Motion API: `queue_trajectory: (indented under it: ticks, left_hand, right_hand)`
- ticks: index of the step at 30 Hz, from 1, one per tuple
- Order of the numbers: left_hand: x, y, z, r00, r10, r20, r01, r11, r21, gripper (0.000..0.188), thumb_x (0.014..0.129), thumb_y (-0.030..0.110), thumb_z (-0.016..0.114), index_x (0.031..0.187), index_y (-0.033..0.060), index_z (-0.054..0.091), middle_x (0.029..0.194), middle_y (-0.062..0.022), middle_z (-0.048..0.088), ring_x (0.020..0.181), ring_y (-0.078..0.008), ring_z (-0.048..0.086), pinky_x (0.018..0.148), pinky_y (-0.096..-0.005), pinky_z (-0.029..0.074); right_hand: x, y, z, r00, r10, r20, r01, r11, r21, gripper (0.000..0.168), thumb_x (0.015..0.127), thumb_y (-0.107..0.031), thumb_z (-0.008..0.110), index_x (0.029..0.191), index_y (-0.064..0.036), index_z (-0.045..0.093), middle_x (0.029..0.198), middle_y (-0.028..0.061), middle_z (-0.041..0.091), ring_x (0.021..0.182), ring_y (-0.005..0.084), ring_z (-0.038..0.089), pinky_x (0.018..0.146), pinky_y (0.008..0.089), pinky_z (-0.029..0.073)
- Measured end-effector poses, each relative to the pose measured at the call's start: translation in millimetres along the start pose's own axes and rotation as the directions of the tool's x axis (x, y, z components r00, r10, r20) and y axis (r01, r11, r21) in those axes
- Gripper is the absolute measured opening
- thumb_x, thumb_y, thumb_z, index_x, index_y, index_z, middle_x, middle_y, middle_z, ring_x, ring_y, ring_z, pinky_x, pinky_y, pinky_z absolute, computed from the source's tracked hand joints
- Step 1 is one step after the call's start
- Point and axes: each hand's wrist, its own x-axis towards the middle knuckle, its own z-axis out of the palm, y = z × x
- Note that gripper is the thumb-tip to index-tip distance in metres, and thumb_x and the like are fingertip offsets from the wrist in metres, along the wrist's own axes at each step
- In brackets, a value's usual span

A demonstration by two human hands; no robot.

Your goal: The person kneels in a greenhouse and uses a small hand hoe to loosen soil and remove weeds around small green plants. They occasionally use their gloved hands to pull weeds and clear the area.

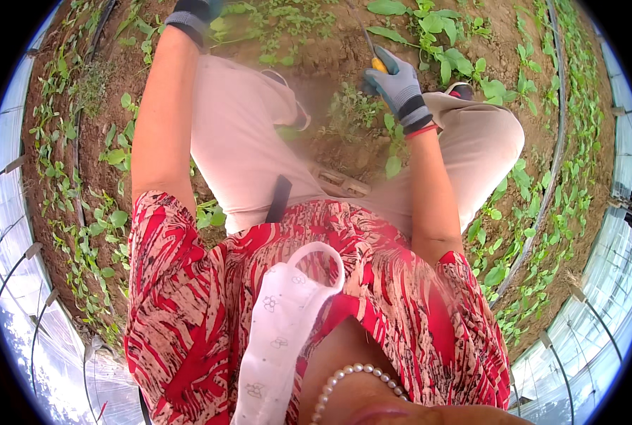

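Note:
My right hand, in a grey and blue work glove with a dark cuff, is closed around the yellow handle of a hand tool. The tool's thin metal shaft runs up past the top edge, so its working end is out of view. Just right of that hand grow broad-leaved green plants. At the upper left, my gloved left hand is blurred and cut off by the picture's edge, with its fingers hidden. Low green weeds grow beside it on the brown soil.
I sit low with knees spread, on or just behind a brown slatted object. A small weed clump stands between my legs. Dark hoses run along the plant rows. Plastic-sheeted greenhouse walls with hoops curve along both sides.

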Motion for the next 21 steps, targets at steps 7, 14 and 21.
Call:
queue_trajectory:
  ticks: [7,14,21]
  left_hand:
    - [19,-105,-94,0.995,-0.074,0.068,0.049,0.95,0.309,0.034,0.095,0.031,0.047,0.117,0.0062,0.056,0.109,-0.0078,0.066,0.092,-0.0147,0.061,0.076,-0.0256,0.045]
    - [-34,-292,-79,0.948,-0.314,0.062,0.085,0.435,0.896,0.059,0.087,0.042,0.054,0.138,0.018,0.038,0.136,-0.0059,0.047,0.123,-0.0223,0.045,0.101,-0.0392,0.032]
    - [-52,-299,-48,0.978,-0.19,0.085,-0.099,-0.067,0.993,0.06,0.086,0.049,0.046,0.139,0.0223,0.036,0.139,-0.0016,0.043,0.135,-0.0265,0.029,0.107,-0.0597,0.005]
  right_hand:
    - [0,64,60,0.974,0.225,0.037,-0.152,0.764,-0.627,0.059,0.077,-0.028,0.058,0.134,-0.015,0.046,0.115,0.0198,0.059,0.104,0.0337,0.057,0.092,0.0408,0.044]
    - [7,146,101,0.947,0.313,-0.079,-0.315,0.846,-0.43,0.055,0.083,-0.035,0.058,0.132,-0.013,0.049,0.113,0.0179,0.062,0.102,0.0318,0.06,0.088,0.0378,0.046]
    - [8,152,137,0.851,0.516,0.099,-0.51,0.857,-0.079,0.057,0.085,-0.022,0.061,0.137,-0.006,0.042,0.118,0.0101,0.06,0.089,0.0138,0.059,0.081,0.0243,0.045]
